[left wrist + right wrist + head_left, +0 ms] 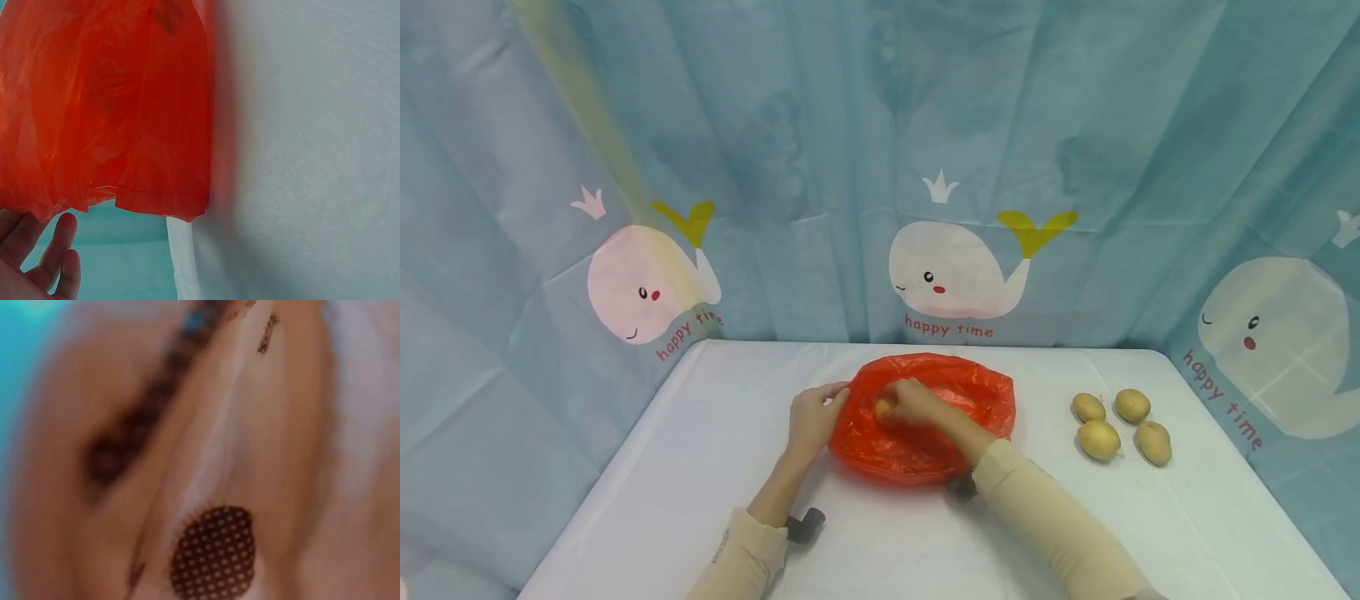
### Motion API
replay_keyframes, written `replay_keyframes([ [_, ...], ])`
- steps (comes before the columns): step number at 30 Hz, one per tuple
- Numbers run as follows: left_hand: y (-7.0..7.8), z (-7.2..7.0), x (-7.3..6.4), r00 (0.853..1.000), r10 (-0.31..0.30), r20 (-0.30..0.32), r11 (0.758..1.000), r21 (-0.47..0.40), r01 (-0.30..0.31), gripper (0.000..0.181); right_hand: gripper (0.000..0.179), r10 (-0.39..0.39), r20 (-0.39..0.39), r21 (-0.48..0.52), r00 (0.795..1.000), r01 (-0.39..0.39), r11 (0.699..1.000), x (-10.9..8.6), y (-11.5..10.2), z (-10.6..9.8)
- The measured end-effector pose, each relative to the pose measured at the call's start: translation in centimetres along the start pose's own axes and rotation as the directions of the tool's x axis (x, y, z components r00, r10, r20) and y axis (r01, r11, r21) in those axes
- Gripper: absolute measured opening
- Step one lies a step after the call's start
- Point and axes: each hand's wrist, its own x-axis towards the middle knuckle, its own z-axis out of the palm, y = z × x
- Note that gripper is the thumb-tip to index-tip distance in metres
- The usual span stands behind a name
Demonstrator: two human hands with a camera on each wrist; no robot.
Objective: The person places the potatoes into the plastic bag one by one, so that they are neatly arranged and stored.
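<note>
A red plastic bag [917, 467] stands with its mouth spread wide at the middle of the table. My left hand [811, 417] pinches the bag's left rim between thumb and finger; in the left wrist view, other fingers [57, 250] show just beyond the edge of the red plastic [125, 125]. Reaching in over the opening from the right, my right hand [913, 402] holds a potato [883, 408] inside the bag. The right wrist view shows only a blurred, close surface [281, 425] with dark dotted markings; I cannot tell what it is.
Several potatoes [1099, 439] lie in a loose group on the white table [1210, 533], right of the bag. Behind the table and along its sides hangs a blue curtain [820, 275] printed with whales. Small dark devices [806, 527] sit at both wrists.
</note>
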Motion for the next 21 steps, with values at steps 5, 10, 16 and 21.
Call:
replay_keyframes([
  [5, -0.1, 0.0, 0.0, 1.000, -0.001, 0.008, 1.000, 0.000, 0.001, 0.028, 0.042, 0.009, -0.015, -0.033, 1.000, -0.010, 0.999, -0.4, 0.0, -0.2],
  [10, -0.2, -0.1, 0.1, 1.000, -0.002, 0.013, 1.000, -0.003, 0.002, 0.028, 0.042, -0.003, -0.025, -0.040, 1.000, 0.002, 0.999, -1.0, -0.1, -0.6],
  [16, -0.2, -0.1, 0.1, 1.000, -0.013, 0.022, 1.000, -0.005, 0.013, 0.029, 0.043, -0.020, -0.018, -0.047, 1.000, 0.019, 0.999, -1.6, -0.1, -1.1],
  [21, -0.2, -0.2, 0.1, 1.000, 0.009, 0.009, 1.000, -0.011, -0.009, 0.028, 0.043, -0.048, -0.013, -0.070, 0.999, 0.047, 0.996, -2.0, 0.2, -1.7],
])
